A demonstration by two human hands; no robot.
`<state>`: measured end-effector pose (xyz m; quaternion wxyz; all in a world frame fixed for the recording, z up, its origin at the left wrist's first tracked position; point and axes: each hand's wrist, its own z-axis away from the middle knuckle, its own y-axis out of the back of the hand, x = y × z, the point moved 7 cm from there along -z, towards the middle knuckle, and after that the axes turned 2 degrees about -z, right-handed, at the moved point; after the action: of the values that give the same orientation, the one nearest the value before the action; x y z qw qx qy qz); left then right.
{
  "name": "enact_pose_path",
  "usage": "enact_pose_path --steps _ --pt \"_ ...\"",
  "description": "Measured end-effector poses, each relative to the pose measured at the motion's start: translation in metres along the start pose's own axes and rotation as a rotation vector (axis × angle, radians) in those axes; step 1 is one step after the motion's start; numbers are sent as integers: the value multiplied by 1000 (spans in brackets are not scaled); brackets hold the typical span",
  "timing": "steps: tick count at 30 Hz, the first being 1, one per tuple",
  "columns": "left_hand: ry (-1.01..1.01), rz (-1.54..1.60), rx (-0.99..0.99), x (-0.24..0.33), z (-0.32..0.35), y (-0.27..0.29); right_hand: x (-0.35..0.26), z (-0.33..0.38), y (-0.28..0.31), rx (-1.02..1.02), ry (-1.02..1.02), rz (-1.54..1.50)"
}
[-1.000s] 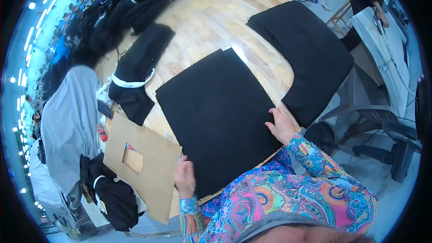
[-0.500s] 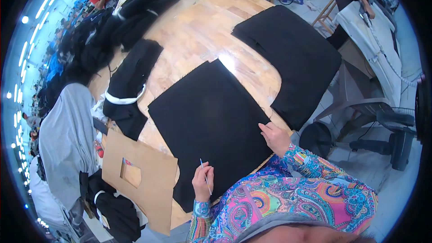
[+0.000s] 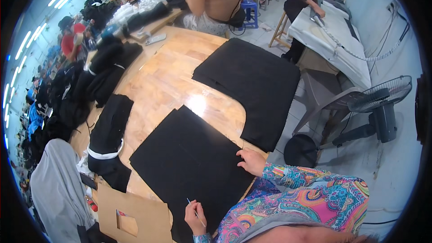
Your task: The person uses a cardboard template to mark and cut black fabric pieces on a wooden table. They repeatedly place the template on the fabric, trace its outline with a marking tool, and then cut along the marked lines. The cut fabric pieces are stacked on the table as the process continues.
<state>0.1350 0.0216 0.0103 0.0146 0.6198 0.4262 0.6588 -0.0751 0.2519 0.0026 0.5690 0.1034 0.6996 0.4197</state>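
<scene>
A large black fabric piece [image 3: 189, 148] lies flat on the wooden table in front of me. My left hand [image 3: 195, 218] is closed around a slim, pale pen-like stick [image 3: 189, 202], over the cloth's lower part. At the right edge of the same cloth rests my right hand [image 3: 252, 162], its fingers bent a little and apart, touching the fabric with nothing seen in them. Farther right lies a black fabric stack [image 3: 252, 81] with a curved cut-out side. Left of the cloth is a brown cardboard template [image 3: 153, 213] with a rectangular window.
A black bundle tied with a white band [image 3: 104, 155] lies on the table's left. Dark cloth heaps [image 3: 101, 67] line the far left edge. A grey chair [image 3: 319, 94] and a fan [image 3: 382, 108] stand right. Other people work beyond the table [image 3: 175, 47].
My view has tilted up, so the table sits lower and more of the people beyond shows. The pen-like stick stays in my left hand; the right hand's fingers have spread slightly on the cloth.
</scene>
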Motion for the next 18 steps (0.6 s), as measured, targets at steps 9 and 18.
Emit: enact_pose_path --steps 9,18 --pt "-141 -44 71 -5 0 2 -27 11 0 126 265 112" --pt "-18 -3 36 2 1 4 -58 16 23 260 527 77"
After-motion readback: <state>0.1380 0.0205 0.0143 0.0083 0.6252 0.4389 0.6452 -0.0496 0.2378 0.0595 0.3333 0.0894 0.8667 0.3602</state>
